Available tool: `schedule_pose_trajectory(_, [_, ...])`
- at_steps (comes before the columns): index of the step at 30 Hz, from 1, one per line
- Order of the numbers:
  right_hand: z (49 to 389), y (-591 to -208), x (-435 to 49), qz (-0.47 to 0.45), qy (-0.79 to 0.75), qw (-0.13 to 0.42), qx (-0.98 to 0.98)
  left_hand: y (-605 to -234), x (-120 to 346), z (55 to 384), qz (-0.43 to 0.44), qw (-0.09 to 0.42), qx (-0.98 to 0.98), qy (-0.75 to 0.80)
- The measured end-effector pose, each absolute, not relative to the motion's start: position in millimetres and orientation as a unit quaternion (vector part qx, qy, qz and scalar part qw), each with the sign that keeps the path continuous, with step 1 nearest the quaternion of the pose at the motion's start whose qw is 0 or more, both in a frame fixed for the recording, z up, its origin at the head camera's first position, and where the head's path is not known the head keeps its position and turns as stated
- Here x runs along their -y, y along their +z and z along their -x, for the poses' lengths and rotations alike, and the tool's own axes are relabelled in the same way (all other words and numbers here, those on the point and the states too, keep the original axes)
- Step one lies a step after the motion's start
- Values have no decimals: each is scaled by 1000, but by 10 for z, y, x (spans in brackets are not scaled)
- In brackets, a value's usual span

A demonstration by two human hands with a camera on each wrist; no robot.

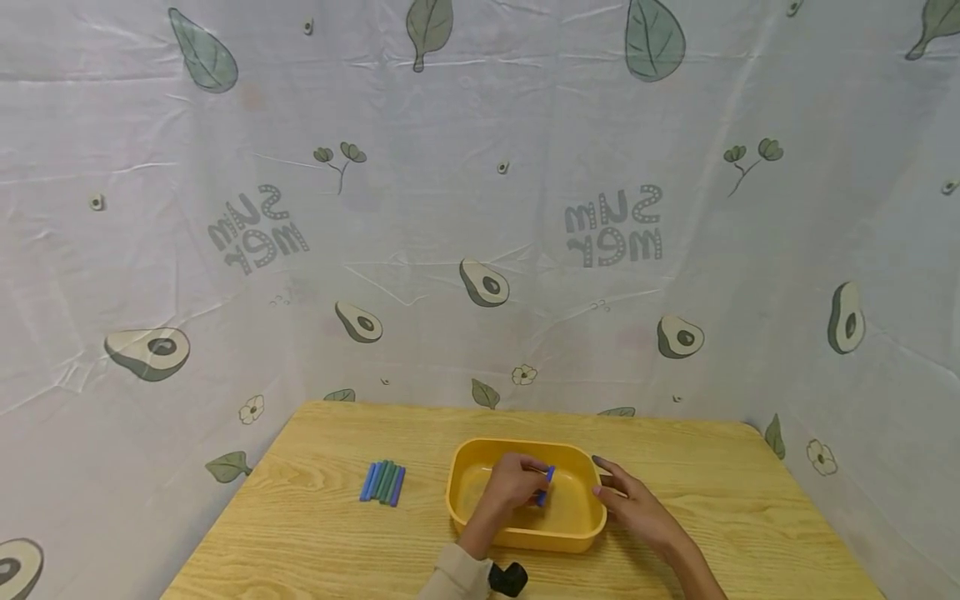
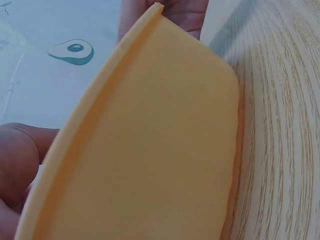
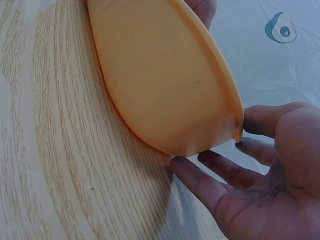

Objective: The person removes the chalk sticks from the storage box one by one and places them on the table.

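Observation:
A yellow plastic tray (image 1: 540,540) with rounded corners stands on the table. My left hand (image 1: 512,479) reaches down into it and holds a short blue-violet stick (image 1: 551,473), whose two ends show past the fingers. In the left wrist view the tray's outer wall (image 2: 150,125) hides the stick and most of the left hand (image 2: 20,160). At the right end, my right hand (image 1: 637,510) grips the tray. The right wrist view has the thumb at the rim and the other fingers (image 3: 192,175) spread along the end wall.
Left of the tray, several blue, green and violet sticks (image 1: 384,482) lie side by side on the wooden table (image 1: 315,533). A pale cloth (image 1: 450,208) printed with avocados and leaves hangs behind and at both sides.

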State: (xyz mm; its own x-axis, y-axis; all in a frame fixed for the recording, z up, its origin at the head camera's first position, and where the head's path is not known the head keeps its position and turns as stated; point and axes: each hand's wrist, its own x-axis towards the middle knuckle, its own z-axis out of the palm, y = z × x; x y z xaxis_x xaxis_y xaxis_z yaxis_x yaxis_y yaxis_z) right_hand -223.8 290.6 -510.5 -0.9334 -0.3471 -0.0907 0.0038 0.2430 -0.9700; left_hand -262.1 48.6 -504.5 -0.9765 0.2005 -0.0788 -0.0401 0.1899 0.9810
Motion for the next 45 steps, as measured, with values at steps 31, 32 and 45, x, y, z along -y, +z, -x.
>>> schedule_pose_trajectory(31, [2256,-5120,-2920,110,-613,148,-768,-4740,257,2561,-88,77,-743,659])
schedule_pose_trajectory(32, [2255,-5122,-2922,111,-614,148,-767,-4742,285,2561,-88,78,-743,659])
schedule_pose_trajectory(45, [2274,-5148,-2961,116,-620,154,-760,-4733,689,2608,-61,65,-754,650])
